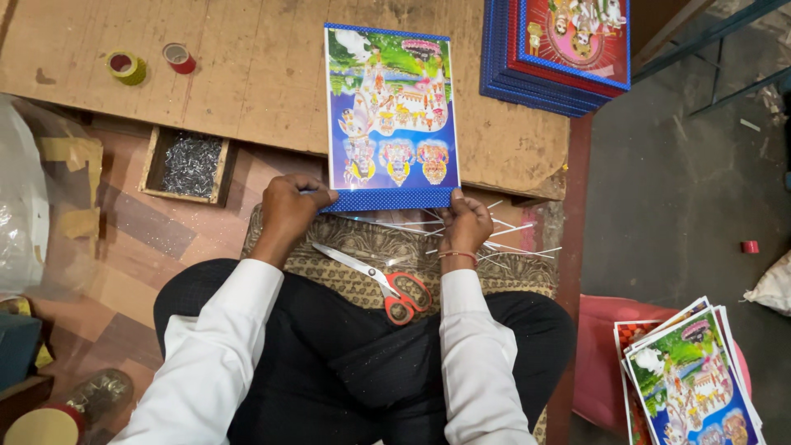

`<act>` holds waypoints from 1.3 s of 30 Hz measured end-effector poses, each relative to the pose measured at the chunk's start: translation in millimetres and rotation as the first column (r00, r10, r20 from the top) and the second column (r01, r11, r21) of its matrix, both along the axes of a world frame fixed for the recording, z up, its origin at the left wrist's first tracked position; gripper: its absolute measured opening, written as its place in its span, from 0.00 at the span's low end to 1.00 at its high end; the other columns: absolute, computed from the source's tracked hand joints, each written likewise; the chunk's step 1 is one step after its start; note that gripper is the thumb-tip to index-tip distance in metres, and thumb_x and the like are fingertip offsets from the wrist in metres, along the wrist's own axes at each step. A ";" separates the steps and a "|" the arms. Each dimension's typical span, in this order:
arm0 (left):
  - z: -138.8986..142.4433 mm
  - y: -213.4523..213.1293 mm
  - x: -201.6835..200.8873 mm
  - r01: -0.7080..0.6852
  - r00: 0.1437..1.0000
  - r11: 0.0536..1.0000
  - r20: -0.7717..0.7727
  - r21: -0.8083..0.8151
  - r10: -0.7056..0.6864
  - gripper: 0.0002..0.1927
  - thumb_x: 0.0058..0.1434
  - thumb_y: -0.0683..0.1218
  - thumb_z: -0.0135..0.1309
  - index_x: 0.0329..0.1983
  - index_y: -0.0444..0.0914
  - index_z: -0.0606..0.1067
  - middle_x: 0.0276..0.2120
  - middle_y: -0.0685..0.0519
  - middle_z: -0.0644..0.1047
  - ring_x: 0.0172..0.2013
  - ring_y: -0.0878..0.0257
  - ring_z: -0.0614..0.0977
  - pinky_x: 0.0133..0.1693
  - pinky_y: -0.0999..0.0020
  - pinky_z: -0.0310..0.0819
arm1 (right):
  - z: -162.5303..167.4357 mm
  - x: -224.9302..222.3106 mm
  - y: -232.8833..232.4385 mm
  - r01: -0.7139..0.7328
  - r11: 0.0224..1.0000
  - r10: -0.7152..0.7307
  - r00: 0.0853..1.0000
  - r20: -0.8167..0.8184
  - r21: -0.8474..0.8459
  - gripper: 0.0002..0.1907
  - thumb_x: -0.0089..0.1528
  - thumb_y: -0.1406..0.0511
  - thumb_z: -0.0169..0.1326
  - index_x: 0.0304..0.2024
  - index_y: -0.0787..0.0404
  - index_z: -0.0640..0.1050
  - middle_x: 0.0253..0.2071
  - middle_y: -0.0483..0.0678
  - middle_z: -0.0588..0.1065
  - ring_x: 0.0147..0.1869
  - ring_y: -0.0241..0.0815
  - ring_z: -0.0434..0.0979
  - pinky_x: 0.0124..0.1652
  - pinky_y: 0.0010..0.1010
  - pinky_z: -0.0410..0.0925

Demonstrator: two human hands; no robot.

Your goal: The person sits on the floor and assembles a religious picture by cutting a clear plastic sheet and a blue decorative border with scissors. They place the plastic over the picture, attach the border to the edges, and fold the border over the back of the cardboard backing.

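Here, wooden tray holds metal pins.

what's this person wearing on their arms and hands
Both arms are in long white sleeves reaching to the wrists. The left hand is bare, with no glove or band visible. The right hand is bare too, with a thin reddish thread or band around its wrist. No rings can be made out.

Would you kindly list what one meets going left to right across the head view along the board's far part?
Yellow-green tape roll → red tape roll → colourful picture with blue border, held by both hands → stack of blue-framed pictures.
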State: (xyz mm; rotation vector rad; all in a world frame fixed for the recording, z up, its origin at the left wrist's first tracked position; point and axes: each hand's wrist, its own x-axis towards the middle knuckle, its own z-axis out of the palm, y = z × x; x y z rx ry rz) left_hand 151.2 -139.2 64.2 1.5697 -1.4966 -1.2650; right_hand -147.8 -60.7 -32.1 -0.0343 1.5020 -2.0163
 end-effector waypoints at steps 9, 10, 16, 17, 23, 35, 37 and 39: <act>-4.9 -3.1 -0.5 -0.018 0.999 1.000 0.041 0.008 0.018 0.08 0.49 0.45 0.70 0.29 0.37 0.84 0.26 0.48 0.84 0.27 0.59 0.84 0.32 0.65 0.76 | 4.1 7.6 -4.9 0.031 0.999 -0.030 0.999 -0.033 0.010 0.08 0.59 0.75 0.61 0.30 0.69 0.73 0.30 0.54 0.77 0.27 0.45 0.80 0.27 0.37 0.79; -4.7 -2.7 0.3 -0.023 0.999 1.000 0.038 0.007 0.022 0.08 0.48 0.45 0.70 0.28 0.37 0.84 0.26 0.48 0.84 0.27 0.59 0.84 0.32 0.65 0.77 | 5.4 8.4 -5.2 0.029 0.999 -0.028 0.999 -0.045 0.022 0.08 0.59 0.76 0.61 0.30 0.69 0.73 0.29 0.55 0.78 0.27 0.45 0.79 0.26 0.36 0.78; 0.5 -1.6 1.5 -0.027 0.999 0.999 0.029 0.031 0.026 0.08 0.49 0.46 0.70 0.28 0.38 0.85 0.27 0.48 0.84 0.27 0.59 0.84 0.33 0.64 0.77 | 11.7 12.8 -5.8 0.034 0.998 -0.030 0.996 -0.090 0.047 0.09 0.59 0.76 0.63 0.30 0.70 0.73 0.28 0.56 0.78 0.22 0.44 0.77 0.22 0.34 0.73; 1.5 -2.1 1.3 -0.029 0.998 0.999 0.050 0.042 0.027 0.08 0.49 0.47 0.70 0.29 0.38 0.85 0.27 0.48 0.84 0.27 0.58 0.84 0.33 0.64 0.77 | 12.8 13.3 -6.1 0.030 0.998 -0.025 0.995 -0.098 0.053 0.09 0.59 0.76 0.63 0.30 0.69 0.73 0.28 0.56 0.78 0.22 0.44 0.77 0.22 0.33 0.72; 1.3 -3.4 -0.1 -0.031 0.994 0.999 0.111 0.040 0.026 0.09 0.49 0.48 0.70 0.28 0.39 0.85 0.28 0.48 0.84 0.29 0.57 0.85 0.35 0.62 0.77 | 19.6 16.7 -5.7 0.029 0.998 -0.023 0.994 -0.108 0.056 0.10 0.59 0.75 0.62 0.29 0.70 0.72 0.28 0.56 0.78 0.22 0.45 0.77 0.23 0.35 0.76; 5.5 -5.2 0.8 -0.025 0.995 0.996 0.096 0.091 0.016 0.07 0.50 0.46 0.69 0.28 0.39 0.84 0.27 0.49 0.84 0.27 0.58 0.84 0.32 0.63 0.75 | 32.4 25.7 -5.9 0.042 0.999 -0.038 0.991 -0.125 0.031 0.10 0.58 0.76 0.63 0.28 0.70 0.72 0.28 0.56 0.78 0.24 0.45 0.79 0.23 0.35 0.77; 5.1 -5.0 0.9 -0.047 0.995 0.992 0.091 0.116 0.036 0.07 0.50 0.45 0.70 0.27 0.38 0.85 0.26 0.49 0.84 0.26 0.59 0.83 0.31 0.63 0.74 | 39.8 29.7 -6.1 0.051 0.997 -0.044 0.993 -0.106 0.063 0.09 0.59 0.75 0.62 0.28 0.72 0.74 0.29 0.57 0.79 0.24 0.45 0.80 0.24 0.34 0.78; 1.4 -4.8 1.6 -0.064 0.998 0.986 0.005 0.156 0.064 0.07 0.50 0.44 0.70 0.27 0.35 0.84 0.25 0.46 0.83 0.26 0.58 0.82 0.31 0.63 0.73 | 47.4 33.3 -5.8 0.067 0.992 -0.056 0.994 -0.097 0.107 0.07 0.58 0.75 0.62 0.29 0.73 0.75 0.30 0.57 0.79 0.24 0.45 0.80 0.24 0.34 0.78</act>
